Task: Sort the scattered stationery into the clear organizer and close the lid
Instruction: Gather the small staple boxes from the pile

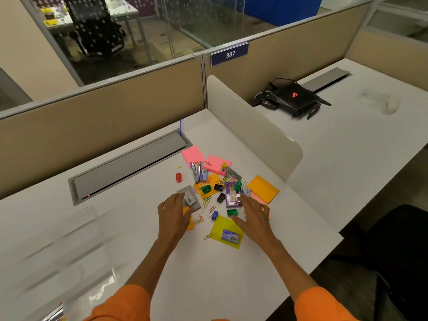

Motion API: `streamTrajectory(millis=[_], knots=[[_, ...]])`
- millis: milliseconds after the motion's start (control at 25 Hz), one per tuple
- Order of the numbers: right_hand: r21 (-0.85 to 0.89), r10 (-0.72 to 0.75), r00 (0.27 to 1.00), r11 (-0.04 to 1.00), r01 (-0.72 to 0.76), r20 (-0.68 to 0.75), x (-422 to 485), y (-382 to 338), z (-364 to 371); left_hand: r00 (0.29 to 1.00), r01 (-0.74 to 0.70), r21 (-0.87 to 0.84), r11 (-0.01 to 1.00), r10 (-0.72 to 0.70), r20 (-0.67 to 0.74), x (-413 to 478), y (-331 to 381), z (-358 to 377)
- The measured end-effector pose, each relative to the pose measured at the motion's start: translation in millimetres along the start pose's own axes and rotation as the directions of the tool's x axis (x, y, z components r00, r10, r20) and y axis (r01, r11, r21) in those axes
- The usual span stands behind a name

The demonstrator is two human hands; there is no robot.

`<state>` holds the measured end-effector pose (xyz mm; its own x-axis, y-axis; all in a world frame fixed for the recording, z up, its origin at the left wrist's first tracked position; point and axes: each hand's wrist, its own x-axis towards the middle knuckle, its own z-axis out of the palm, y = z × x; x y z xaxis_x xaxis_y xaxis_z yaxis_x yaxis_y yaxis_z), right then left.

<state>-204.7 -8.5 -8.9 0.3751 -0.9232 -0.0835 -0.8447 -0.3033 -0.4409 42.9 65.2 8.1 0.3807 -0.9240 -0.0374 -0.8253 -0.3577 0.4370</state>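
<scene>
Since the stationery (214, 180) lies heaped mid-tabletop, both hands reach in, probably to gather. The left hand (174, 214) touches a grey box (196, 203), grip unclear. The right hand (253, 213) is spread. The organizer (53, 246) waits by the left edge.

White desk (143, 269), stationery heaped at centre: pink notes (193, 155), orange note (262, 188), yellow note (222, 224) bearing a staple box (230, 235), purple box (231, 196), stapler (195, 171), red sharpener (178, 177), blue sharpener (214, 215), green sharpener (232, 212), loose paper clips (206, 201). Left hand (172, 215), fingers loosely bent, touches a grey pad (193, 200); right hand (253, 215) lies spread and flat, fingertips at the purple box, thumb near the green sharpener. Clear organizer (58, 251), blurred, at the desk's left; black router (291, 98) on the neighbouring desk.
</scene>
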Motion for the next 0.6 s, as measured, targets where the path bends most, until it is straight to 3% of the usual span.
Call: streamTrajectory(millis=[400, 600], knots=[[0.087, 0.026, 0.999, 0.996, -0.022, -0.040, 1.9, 13.2, -0.3, 0.988, 0.102, 0.050, 0.994, -0.107, 0.113, 42.3, -4.0, 23.0], [0.138, 0.029, 0.999, 0.990, -0.024, -0.030, 0.6, 13.1, -0.2, 0.990, 0.104, 0.016, 0.994, -0.105, 0.096, 48.8, -3.1, 26.3]])
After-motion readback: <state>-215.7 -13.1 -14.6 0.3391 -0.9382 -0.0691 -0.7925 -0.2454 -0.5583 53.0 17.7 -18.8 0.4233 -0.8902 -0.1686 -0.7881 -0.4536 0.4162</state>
